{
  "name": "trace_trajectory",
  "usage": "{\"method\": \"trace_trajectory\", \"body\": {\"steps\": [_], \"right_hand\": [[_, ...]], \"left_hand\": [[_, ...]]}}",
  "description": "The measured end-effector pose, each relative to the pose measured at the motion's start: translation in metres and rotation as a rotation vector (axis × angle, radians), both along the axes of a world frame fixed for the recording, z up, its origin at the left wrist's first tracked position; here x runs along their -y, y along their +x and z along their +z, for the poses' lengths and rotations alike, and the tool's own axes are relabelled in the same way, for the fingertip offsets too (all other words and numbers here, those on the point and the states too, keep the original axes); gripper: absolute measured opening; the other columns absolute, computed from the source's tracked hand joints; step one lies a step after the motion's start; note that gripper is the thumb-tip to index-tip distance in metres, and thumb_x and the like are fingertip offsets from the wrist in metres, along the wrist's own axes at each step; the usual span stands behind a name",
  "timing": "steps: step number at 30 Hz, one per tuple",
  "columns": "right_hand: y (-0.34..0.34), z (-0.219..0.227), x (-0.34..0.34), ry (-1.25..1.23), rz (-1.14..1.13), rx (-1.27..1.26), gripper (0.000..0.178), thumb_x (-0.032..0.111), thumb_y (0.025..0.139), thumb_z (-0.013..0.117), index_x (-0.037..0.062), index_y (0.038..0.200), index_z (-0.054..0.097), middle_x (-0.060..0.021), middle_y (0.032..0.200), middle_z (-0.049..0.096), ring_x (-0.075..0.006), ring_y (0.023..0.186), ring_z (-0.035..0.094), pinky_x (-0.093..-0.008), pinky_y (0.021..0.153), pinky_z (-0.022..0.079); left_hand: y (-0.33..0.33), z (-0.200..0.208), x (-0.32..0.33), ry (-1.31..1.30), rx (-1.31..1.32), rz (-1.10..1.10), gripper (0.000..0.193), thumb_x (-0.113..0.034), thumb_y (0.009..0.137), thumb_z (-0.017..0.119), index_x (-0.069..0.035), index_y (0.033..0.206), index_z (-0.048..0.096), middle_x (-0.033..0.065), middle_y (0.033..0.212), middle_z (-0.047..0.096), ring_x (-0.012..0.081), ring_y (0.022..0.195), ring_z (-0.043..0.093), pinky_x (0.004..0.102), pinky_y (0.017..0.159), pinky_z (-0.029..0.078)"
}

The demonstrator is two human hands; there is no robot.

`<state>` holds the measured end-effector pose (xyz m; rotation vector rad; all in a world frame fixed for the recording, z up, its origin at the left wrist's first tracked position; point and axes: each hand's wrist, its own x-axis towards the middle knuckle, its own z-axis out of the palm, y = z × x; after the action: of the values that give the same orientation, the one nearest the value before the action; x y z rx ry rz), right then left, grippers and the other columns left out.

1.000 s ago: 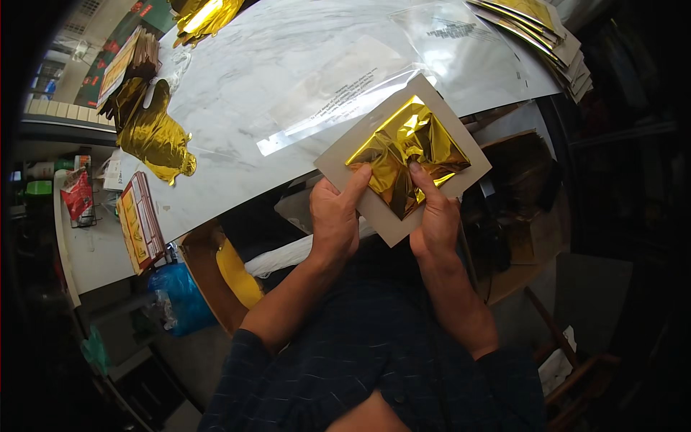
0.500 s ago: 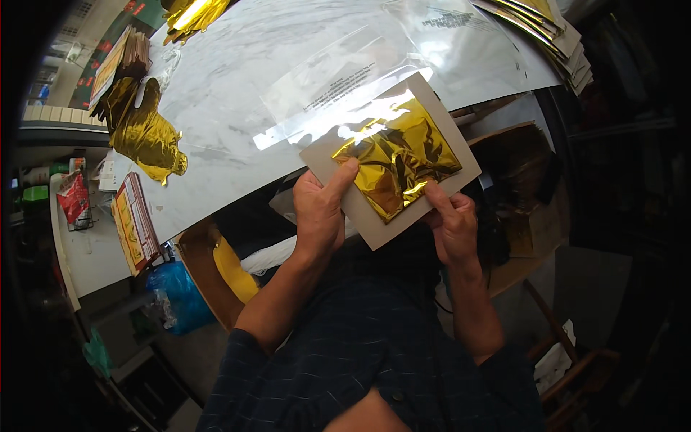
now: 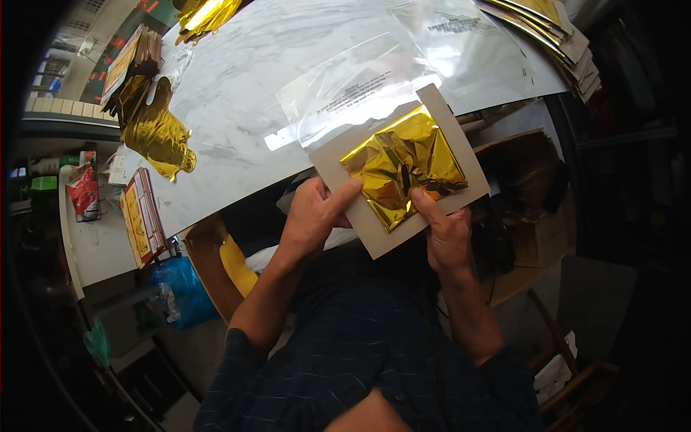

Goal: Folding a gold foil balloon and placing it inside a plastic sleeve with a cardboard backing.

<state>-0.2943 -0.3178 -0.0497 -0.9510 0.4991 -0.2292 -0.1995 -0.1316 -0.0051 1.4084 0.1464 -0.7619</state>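
The folded gold foil piece [image 3: 403, 167] is lying pressed against a pale card [image 3: 439, 111], now tilting up toward the clear plastic sleeve [image 3: 345, 93] on the white table [image 3: 237, 86], with the left hand [image 3: 313, 216] pinching the card's lower edge and the right hand [image 3: 446, 234] thumbing the foil down.

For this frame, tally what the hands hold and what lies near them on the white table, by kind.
Folded gold foil pieces: 2, one on the card, one crumpled at the table's left
Grey backing card: 1, gripped by left hand and right hand
Clear plastic bags: 2, near, far
Total: 5
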Motion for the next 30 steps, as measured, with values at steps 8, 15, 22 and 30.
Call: {"method": "trace_trajectory", "body": {"steps": [8,15,22,30], "right_hand": [[0.000,0.003,-0.007,-0.066,-0.017,-0.047,0.024,0.002,0.095,0.073,0.0022,0.119,0.070,-0.0038,0.109,0.073,-0.0102,0.098,0.068,-0.0270,0.091,0.054],[0.000,0.012,-0.011,-0.032,0.001,-0.017,0.032,0.000,0.095,0.072,0.0009,0.126,0.066,-0.0060,0.115,0.072,-0.0122,0.102,0.069,-0.0271,0.093,0.055],[0.001,0.014,-0.014,0.000,-0.012,0.006,0.036,-0.002,0.095,0.072,0.0012,0.130,0.063,-0.0070,0.119,0.070,-0.0128,0.106,0.068,-0.0271,0.094,0.056],[0.000,0.015,-0.015,0.033,0.008,-0.030,0.032,0.002,0.095,0.074,-0.0001,0.126,0.066,-0.0070,0.116,0.072,-0.0126,0.102,0.069,-0.0267,0.091,0.056]], "left_hand": [[0.000,0.042,-0.005,0.898,1.301,-0.073,0.033,-0.022,0.083,0.086,-0.004,0.103,0.065,0.0086,0.078,0.059,0.0238,0.064,0.062,0.0374,0.056,0.049],[0.026,0.028,0.032,0.880,1.655,-0.394,0.021,-0.008,0.081,0.071,-0.002,0.100,0.067,0.0086,0.091,0.061,0.0246,0.086,0.062,0.0360,0.069,0.053],[0.030,0.035,0.044,1.006,1.696,-0.546,0.014,-0.009,0.082,0.067,0.000,0.092,0.064,0.0091,0.087,0.058,0.0220,0.084,0.061,0.0337,0.067,0.052],[0.029,0.042,0.053,1.125,1.703,-0.656,0.019,-0.009,0.082,0.067,0.000,0.097,0.061,0.0106,0.090,0.058,0.0237,0.087,0.062,0.0343,0.069,0.053]]}}
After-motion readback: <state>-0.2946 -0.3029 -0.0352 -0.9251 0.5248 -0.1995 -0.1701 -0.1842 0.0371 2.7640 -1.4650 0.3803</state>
